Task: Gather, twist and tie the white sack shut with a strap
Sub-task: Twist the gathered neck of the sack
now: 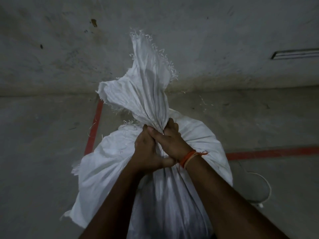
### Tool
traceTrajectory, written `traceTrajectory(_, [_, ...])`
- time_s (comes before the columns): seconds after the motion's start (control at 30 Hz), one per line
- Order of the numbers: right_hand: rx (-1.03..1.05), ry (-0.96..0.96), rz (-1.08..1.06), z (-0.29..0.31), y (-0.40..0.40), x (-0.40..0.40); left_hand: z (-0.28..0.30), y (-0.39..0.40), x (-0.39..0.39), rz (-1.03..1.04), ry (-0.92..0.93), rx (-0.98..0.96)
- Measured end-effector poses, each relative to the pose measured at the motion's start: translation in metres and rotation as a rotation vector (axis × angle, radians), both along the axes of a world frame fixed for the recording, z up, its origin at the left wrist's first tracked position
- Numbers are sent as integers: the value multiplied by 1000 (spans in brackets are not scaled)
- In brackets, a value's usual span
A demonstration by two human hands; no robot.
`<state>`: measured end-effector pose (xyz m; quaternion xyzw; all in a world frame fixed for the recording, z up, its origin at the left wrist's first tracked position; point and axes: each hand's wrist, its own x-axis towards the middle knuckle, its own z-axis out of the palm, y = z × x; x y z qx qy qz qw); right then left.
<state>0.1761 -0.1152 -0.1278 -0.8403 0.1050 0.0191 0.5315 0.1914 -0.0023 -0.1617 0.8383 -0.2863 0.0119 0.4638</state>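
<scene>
A full white woven sack (107, 169) stands on the floor in front of me. Its mouth is gathered into a tight neck, and the frayed top (146, 78) fans upward above my hands. My left hand (146, 152) and my right hand (170, 142) are both wrapped around the neck, pressed against each other, right hand slightly higher. An orange thread band circles my right wrist. No strap is visible; the neck under my hands is hidden.
The sack stands on a grey concrete floor with red painted lines (94, 128) to its left and right. A stained grey wall (69, 49) rises just behind. A pale round object with a white rim (259, 188) lies at the sack's right.
</scene>
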Motion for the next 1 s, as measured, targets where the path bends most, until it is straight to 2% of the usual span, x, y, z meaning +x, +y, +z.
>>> traceTrajectory(0.07, [-1, -17, 28, 4, -1, -2, -10, -6, 2, 81, -37, -40])
traceTrajectory(0.17, [-46, -58, 48, 8, -2, -4, -16, -15, 1, 212, 5, -132])
traceTrajectory(0.27, [-41, -72, 45, 6, -1, -5, -19, -21, 1, 362, 0, -77])
traceTrajectory(0.37, [31, 4, 99, -2, -3, -6, -31, -21, 2, 455, 25, 27])
traceTrajectory(0.6, [51, 16, 84, -16, -4, -3, -31, -20, 4, 436, 159, -90])
traceTrajectory(0.7, [96, -37, 53, -18, -4, -4, -33, -21, 3, 459, 114, 25])
traceTrajectory(0.83, [24, -115, 3, -20, -6, -14, -42, -19, -1, 522, 104, 151])
traceTrajectory(1.0, [-80, -170, -28, -22, -13, -24, -28, -23, -7, 642, 141, 140])
